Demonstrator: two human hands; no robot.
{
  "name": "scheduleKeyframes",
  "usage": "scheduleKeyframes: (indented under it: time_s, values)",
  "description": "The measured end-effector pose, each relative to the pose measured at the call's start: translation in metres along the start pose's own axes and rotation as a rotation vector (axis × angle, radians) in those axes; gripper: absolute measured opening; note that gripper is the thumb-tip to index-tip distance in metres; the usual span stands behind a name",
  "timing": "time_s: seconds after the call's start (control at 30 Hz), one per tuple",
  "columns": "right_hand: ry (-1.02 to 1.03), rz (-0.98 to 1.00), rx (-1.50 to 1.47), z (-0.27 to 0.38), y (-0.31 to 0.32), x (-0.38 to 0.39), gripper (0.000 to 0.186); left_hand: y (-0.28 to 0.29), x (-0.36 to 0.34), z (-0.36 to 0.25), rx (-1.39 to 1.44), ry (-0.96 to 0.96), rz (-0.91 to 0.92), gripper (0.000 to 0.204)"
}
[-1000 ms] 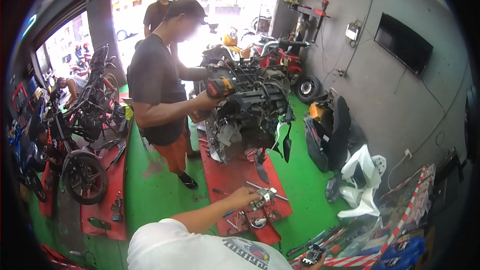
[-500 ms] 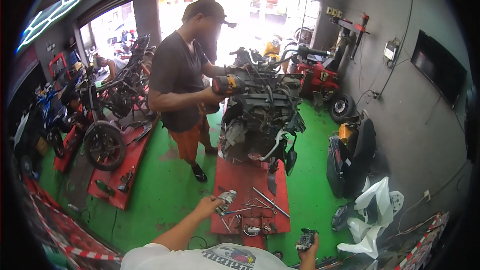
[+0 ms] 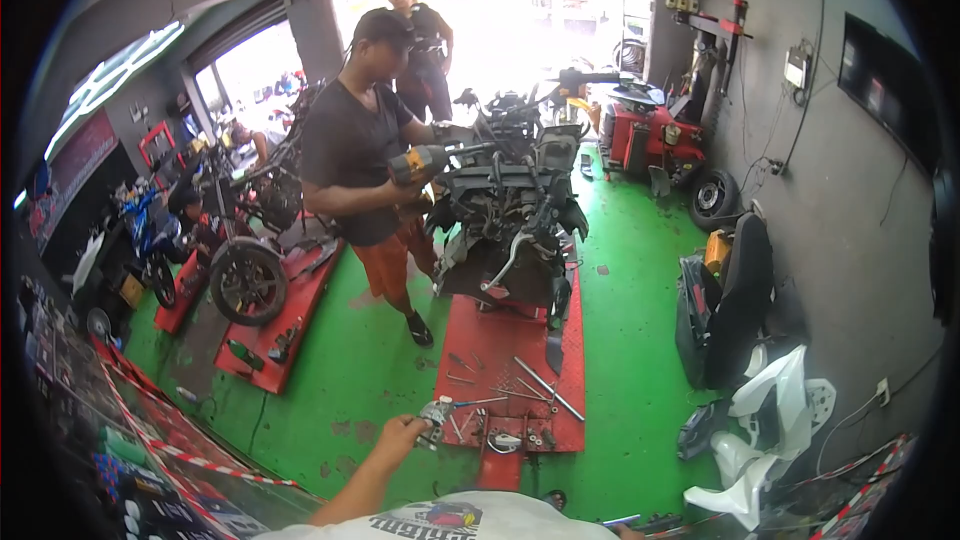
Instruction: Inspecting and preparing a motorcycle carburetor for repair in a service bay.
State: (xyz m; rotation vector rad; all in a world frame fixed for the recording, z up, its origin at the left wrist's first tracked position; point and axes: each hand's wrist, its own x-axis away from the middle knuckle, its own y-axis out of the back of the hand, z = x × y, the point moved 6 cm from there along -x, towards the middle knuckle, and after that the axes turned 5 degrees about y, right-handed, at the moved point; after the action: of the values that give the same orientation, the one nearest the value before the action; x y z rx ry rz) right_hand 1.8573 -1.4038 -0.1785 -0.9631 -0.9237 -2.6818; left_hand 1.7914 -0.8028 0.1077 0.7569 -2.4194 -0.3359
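Note:
My left hand (image 3: 403, 437) reaches forward over the green floor, its fingers closed on a small silvery cast metal part (image 3: 436, 420) whose kind I cannot make out. The part is beside the near left corner of a red lift platform (image 3: 480, 330). Just past it, a blue-handled tool (image 3: 478, 402) lies on the platform. At the lower edge only a sliver of my right hand (image 3: 629, 532) shows. Its fingers, and anything in them, are hidden. Several wrenches and rods, including a long silver bar (image 3: 549, 389), are spread over the platform.
A partly stripped motorcycle (image 3: 510, 200) stands on the platform. To its left a co-worker (image 3: 365, 150) holds a power drill (image 3: 418, 164) against it. White fairing panels (image 3: 770, 430) and a black seat (image 3: 740, 290) lie at the right. Red-and-white tape (image 3: 230, 470) runs along the lower left.
My right hand, which held a dark metal part, has dropped almost out of view. My left hand still grips the silvery part, now lower in the picture. The view has shifted and turned slightly.

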Motion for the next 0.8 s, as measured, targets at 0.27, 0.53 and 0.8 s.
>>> scheduleKeyframes:
  time_s: [0.27, 0.53, 0.8]
  values:
    - [0.001, 0.031, 0.279, -0.023, 0.020, 0.025, 0.050, -0.022, -0.021, 0.028, 0.119, 0.052, 0.070, 0.039]
    - [0.233, -0.370, 0.756, -0.114, 0.147, -0.052, 0.056, -0.079, -0.014, -0.008, 0.086, 0.021, 0.071, 0.042]
    - [-0.099, -0.109, -0.539, -0.096, 0.249, -0.139, 0.041, -0.222, -0.030, -0.053, 0.162, 0.053, 0.046, 0.042]
